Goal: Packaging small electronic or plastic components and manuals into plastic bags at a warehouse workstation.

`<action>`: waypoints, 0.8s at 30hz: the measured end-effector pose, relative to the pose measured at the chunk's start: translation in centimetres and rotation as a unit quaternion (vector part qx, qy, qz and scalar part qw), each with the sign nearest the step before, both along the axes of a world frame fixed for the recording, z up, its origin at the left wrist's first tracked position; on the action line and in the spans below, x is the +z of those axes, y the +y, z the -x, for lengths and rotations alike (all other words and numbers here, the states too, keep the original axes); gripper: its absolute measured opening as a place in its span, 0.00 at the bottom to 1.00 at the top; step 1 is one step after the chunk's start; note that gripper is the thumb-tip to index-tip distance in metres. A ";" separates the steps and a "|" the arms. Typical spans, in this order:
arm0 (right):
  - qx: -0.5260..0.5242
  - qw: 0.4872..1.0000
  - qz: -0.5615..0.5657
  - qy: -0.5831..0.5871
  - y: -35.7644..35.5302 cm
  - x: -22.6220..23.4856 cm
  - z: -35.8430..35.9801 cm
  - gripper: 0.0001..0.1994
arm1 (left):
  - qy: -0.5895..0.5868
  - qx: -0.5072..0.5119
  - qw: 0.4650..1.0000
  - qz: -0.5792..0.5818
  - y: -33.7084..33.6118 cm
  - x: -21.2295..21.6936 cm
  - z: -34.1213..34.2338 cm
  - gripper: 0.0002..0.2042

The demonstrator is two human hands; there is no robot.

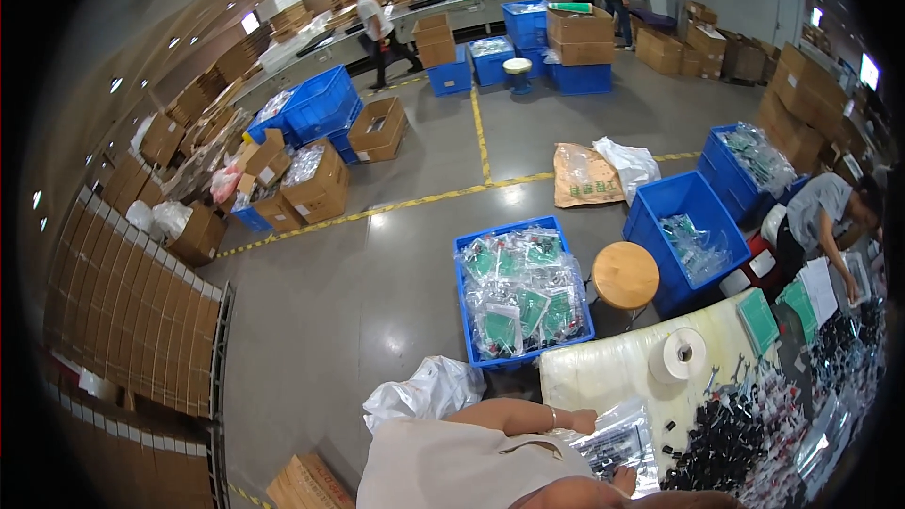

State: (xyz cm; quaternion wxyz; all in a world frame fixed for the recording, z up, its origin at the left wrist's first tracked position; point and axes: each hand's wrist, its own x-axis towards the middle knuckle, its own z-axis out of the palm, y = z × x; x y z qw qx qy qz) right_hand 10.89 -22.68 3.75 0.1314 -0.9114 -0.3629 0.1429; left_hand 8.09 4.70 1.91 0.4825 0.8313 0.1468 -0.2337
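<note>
The clear bag (633, 434) lies between the left hand (583, 421), at its upper-left edge, and the right hand (623, 481), at its lower edge; whether either grips it, I cannot tell.

Clear plastic bag (630, 437) | glossy, dark print | spread roughly flat | contents hard to make out | near edge of cream-covered table (600, 369)

Green printed characters (590, 192) on the orange-brown sack (582, 166)

Glossy plastic bag (630, 435), wooden stool seat (625, 275)
</note>
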 end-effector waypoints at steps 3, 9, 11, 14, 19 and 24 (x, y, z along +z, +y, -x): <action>-0.018 0.999 -0.017 0.026 0.2 1.7 0.5 0.16 | 0.002 -0.019 1.000 0.014 0.2 0.3 -0.3 0.16; -0.028 0.998 -0.036 0.043 0.7 3.2 0.8 0.17 | -0.004 -0.026 1.000 0.010 0.4 -0.8 0.0 0.17; -0.030 0.998 -0.035 0.039 0.7 3.2 0.8 0.16 | 0.002 -0.021 1.000 0.009 0.3 -0.8 0.1 0.17; -0.051 0.997 -0.038 0.041 0.9 4.0 1.2 0.16 | 0.007 -0.024 1.000 0.005 0.3 -0.7 0.0 0.18; -0.073 0.995 -0.041 0.053 0.9 4.2 1.2 0.15 | 0.017 -0.034 0.999 -0.007 0.2 0.4 -0.1 0.19; -0.059 0.997 -0.027 0.033 1.3 4.4 1.6 0.16 | 0.003 -0.048 0.999 -0.024 1.0 -0.3 0.3 0.22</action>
